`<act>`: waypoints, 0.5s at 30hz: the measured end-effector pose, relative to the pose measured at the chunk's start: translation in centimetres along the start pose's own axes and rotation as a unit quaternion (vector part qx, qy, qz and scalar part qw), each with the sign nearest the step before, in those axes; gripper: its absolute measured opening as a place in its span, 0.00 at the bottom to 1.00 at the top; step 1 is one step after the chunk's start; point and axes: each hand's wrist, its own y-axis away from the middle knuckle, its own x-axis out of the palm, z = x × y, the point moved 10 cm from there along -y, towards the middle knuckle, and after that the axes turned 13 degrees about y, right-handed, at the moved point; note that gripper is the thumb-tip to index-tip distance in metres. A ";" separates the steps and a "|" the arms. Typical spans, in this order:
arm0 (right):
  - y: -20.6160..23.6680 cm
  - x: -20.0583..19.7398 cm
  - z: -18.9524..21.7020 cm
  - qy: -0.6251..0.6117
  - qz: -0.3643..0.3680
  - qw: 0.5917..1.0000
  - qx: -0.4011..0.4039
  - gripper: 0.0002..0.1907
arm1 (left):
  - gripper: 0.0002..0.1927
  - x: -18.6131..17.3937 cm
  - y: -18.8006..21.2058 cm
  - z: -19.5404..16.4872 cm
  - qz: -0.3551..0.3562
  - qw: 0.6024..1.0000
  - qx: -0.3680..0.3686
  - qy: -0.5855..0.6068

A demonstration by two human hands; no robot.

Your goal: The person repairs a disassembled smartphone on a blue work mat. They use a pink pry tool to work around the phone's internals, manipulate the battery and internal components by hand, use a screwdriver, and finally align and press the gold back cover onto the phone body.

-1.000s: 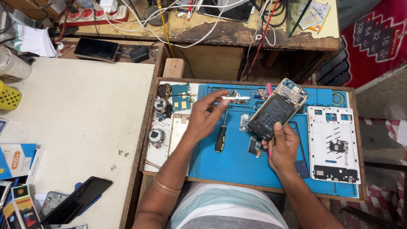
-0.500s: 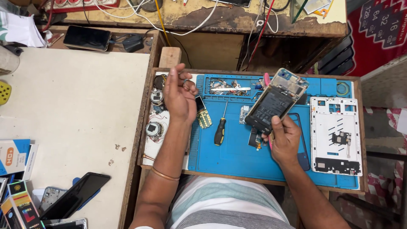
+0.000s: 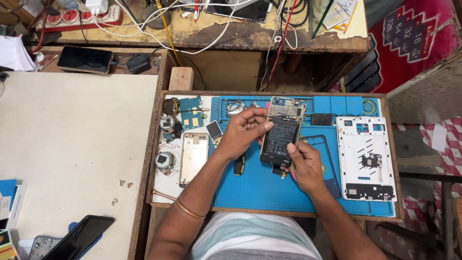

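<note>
Both my left hand [image 3: 243, 135] and right hand [image 3: 303, 166] grip the opened phone [image 3: 281, 132], fingers closed on its sides, above the blue mat's [image 3: 260, 188] middle.

Open phone [image 3: 280, 132]: you hold dull black battery and shiny metal bits.
Mat [image 3: 269, 188]: soft blue rubber, matt.
Worktop [image 3: 72, 159]: smooth, pale.
Tray edge [image 3: 153, 159]: rough wood.
</note>
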 end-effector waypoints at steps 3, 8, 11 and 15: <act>-0.6 0.2 -0.3 0.012 0.005 1.000 0.007 0.15 | 0.16 -1.1 -0.7 -0.1 0.005 1.000 0.010 0.020; -1.2 0.2 -1.5 0.020 -0.004 0.999 0.047 0.12 | 0.16 -2.4 -1.3 -0.3 -0.017 0.999 0.027 0.009; -1.4 0.5 -1.5 0.023 0.004 0.999 0.047 0.11 | 0.16 -2.2 -1.3 -0.5 -0.014 0.999 0.029 0.003; -1.4 0.4 -1.5 0.023 -0.012 0.999 0.047 0.11 | 0.15 -2.0 -1.0 -0.4 -0.003 1.000 -0.003 -0.019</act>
